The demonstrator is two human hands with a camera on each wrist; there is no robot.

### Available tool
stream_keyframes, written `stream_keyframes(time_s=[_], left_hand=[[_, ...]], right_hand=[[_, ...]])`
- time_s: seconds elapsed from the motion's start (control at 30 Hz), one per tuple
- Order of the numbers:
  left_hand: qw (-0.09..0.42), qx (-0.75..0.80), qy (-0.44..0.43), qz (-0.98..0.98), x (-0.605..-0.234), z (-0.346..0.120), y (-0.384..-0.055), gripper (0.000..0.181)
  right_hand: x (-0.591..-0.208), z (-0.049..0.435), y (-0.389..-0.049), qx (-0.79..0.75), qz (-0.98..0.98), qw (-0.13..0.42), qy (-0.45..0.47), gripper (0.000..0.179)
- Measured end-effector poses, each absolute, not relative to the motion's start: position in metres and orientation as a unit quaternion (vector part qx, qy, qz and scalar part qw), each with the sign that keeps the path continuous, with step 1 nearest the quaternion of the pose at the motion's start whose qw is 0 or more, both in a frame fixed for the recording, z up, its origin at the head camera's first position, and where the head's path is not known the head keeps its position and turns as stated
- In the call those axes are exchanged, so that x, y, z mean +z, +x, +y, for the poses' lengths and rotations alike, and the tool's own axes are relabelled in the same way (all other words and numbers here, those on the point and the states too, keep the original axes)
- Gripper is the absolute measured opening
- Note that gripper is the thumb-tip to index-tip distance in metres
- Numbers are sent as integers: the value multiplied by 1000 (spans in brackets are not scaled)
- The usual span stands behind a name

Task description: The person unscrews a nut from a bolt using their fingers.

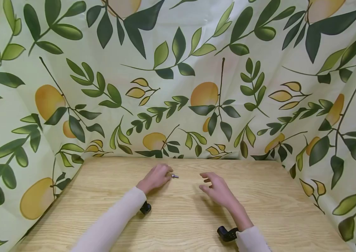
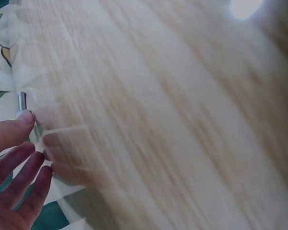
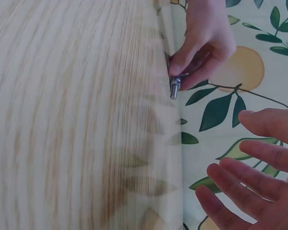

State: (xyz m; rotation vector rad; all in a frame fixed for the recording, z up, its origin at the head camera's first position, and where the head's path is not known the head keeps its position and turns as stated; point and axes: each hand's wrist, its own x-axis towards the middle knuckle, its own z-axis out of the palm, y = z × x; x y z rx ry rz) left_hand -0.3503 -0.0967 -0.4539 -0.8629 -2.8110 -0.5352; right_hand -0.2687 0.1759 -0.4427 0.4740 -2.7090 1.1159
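A small shiny metal cylinder with a wider collar [image 1: 175, 176] juts from the fingertips of my left hand [image 1: 157, 176], low over the far part of the table. The thumb and fingers pinch its collar end, as the right wrist view shows, and its narrower end [image 3: 174, 89] points outward. Seen from the left wrist, the metal end [image 2: 22, 100] sticks out past the thumb while the other fingers are loosely bent. To the right, my right hand [image 1: 216, 189] hovers above the table with fingers spread and relaxed, holding nothing.
The light wood-grain table [image 1: 178, 217] runs back to a hanging cloth [image 1: 178, 87] printed with leaves and orange fruit, which also covers both sides. A black wrist camera [image 1: 145, 208] sits under the left wrist, another camera [image 1: 227, 233] beside the right wrist.
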Motion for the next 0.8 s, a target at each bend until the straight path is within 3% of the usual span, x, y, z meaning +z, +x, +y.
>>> stream_keyframes(time_s=[0.17, 0.53, 0.8], left_hand=[[61, -191, -292, -935, -457, -90, -356, 12], [45, -227, -290, -929, -455, -86, -359, 11], [59, -372, -260, -889, -446, -86, -339, 9]], right_hand=[[-443, 167, -268, 378, -908, 86, 160, 39], [-445, 163, -269, 379, -908, 81, 158, 37], [-437, 165, -268, 390, -903, 76, 160, 38]])
